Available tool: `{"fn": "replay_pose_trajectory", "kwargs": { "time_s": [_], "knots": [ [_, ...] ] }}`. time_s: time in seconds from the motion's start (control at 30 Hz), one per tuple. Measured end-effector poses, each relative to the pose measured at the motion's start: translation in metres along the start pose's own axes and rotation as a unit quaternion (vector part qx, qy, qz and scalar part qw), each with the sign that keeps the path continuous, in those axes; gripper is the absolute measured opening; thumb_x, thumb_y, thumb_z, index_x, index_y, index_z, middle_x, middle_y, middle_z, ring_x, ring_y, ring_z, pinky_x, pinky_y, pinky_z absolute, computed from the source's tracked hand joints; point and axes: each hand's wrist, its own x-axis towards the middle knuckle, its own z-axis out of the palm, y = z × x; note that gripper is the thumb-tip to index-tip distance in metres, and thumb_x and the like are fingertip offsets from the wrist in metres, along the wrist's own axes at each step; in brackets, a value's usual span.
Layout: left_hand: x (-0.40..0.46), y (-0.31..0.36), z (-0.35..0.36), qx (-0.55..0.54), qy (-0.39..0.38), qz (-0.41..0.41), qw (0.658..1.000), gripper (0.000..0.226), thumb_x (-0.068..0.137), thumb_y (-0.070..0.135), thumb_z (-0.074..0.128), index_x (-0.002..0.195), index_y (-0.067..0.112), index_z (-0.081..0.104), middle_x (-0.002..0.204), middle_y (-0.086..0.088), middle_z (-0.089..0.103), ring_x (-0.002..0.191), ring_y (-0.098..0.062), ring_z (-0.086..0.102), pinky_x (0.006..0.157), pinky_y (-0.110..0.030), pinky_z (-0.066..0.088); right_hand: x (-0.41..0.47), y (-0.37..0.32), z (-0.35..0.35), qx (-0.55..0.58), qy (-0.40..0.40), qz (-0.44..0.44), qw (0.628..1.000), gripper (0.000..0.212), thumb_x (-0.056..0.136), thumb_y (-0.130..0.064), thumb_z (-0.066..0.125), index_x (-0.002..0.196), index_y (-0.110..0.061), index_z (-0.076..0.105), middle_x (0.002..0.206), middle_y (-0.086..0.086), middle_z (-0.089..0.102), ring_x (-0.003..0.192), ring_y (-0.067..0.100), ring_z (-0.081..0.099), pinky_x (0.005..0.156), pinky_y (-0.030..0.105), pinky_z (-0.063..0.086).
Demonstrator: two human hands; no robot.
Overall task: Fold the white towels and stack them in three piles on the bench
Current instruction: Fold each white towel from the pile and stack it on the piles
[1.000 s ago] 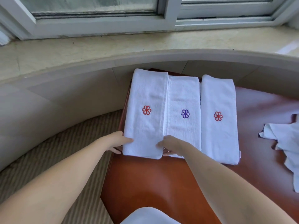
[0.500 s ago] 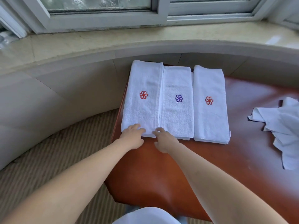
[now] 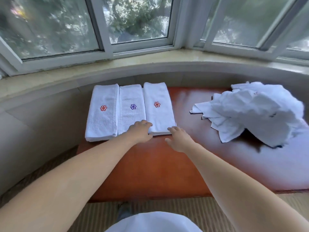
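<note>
Beneath a bay window, three folded towel piles sit side by side on the red-brown bench; a person's left hand and right hand, fingers loosely spread, touch the rightmost pile's near end, unfolded towels heaped well apart.

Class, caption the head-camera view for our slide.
Both hands, left hand and right hand, square three folded white towel piles on the reddish-brown bench.

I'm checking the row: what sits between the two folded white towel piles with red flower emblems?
The folded white towel pile with the purple flower emblem, touching both, in the head view.
</note>
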Motion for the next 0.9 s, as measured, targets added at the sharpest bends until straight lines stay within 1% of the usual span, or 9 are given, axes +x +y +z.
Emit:
{"fn": "replay_pose_trajectory", "kwargs": {
  "time_s": [0.17,0.33,0.5,0.6,0.7,0.8,0.9],
  "knots": [
    [-0.012,0.120,-0.026,0.021,0.036,0.068,0.997,0.065,0.096,0.037,0.058,0.155,0.024,0.036,0.161,-0.001,0.031,0.143,-0.031,0.033,0.113,-0.044,0.037,-0.077,0.081,-0.059,0.018,0.063,0.048,0.997,0.056,0.101,-0.040,0.051,0.152,-0.020,0.040,0.154,0.006,0.042,0.142,0.030,0.038,0.112,0.043,0.038],
    [-0.018,0.228,-0.039,0.040,0.044,0.134,0.989,0.066,0.096,0.037,0.057,0.156,0.024,0.034,0.162,-0.002,0.029,0.144,-0.030,0.031,0.113,-0.045,0.037,-0.147,0.152,-0.094,0.050,0.108,0.081,0.990,0.058,0.102,-0.037,0.052,0.156,-0.021,0.038,0.158,0.004,0.040,0.144,0.029,0.037,0.115,0.040,0.035],
    [-0.012,0.306,-0.033,0.060,0.036,0.174,0.982,0.064,0.095,0.036,0.056,0.155,0.025,0.037,0.158,-0.002,0.035,0.143,-0.029,0.036,0.112,-0.046,0.038,-0.190,0.210,-0.103,0.085,0.120,0.134,0.980,0.056,0.101,-0.036,0.051,0.154,-0.021,0.041,0.154,0.005,0.043,0.137,0.027,0.043,0.112,0.041,0.038],
    [0.002,0.348,-0.022,0.064,0.018,0.192,0.979,0.062,0.095,0.037,0.055,0.154,0.026,0.039,0.159,-0.001,0.034,0.143,-0.029,0.035,0.112,-0.046,0.037,-0.208,0.247,-0.107,0.109,0.121,0.163,0.973,0.057,0.099,-0.033,0.053,0.154,-0.020,0.043,0.156,0.006,0.042,0.143,0.027,0.037,0.116,0.040,0.034],
    [0.022,0.389,-0.011,0.060,-0.002,0.211,0.976,0.063,0.094,0.036,0.057,0.154,0.027,0.038,0.159,0.001,0.034,0.143,-0.028,0.036,0.113,-0.049,0.037,-0.223,0.287,-0.108,0.132,0.123,0.190,0.965,0.056,0.097,-0.032,0.055,0.151,-0.021,0.047,0.156,0.005,0.042,0.145,0.027,0.036,0.117,0.039,0.033],
    [0.047,0.430,0.002,0.058,-0.015,0.227,0.972,0.064,0.095,0.038,0.057,0.155,0.028,0.038,0.161,0.004,0.031,0.144,-0.030,0.035,0.113,-0.046,0.037,-0.229,0.332,-0.108,0.137,0.115,0.219,0.959,0.058,0.098,-0.034,0.055,0.154,-0.021,0.043,0.158,0.002,0.039,0.145,0.026,0.036,0.118,0.039,0.034],
    [0.078,0.471,0.018,0.044,-0.032,0.249,0.967,0.063,0.095,0.039,0.059,0.153,0.023,0.040,0.159,-0.001,0.034,0.144,-0.031,0.034,0.116,-0.043,0.033,-0.228,0.376,-0.109,0.139,0.109,0.234,0.956,0.057,0.100,-0.034,0.053,0.154,-0.019,0.043,0.156,0.005,0.040,0.143,0.028,0.039,0.115,0.039,0.036]
  ]
}}
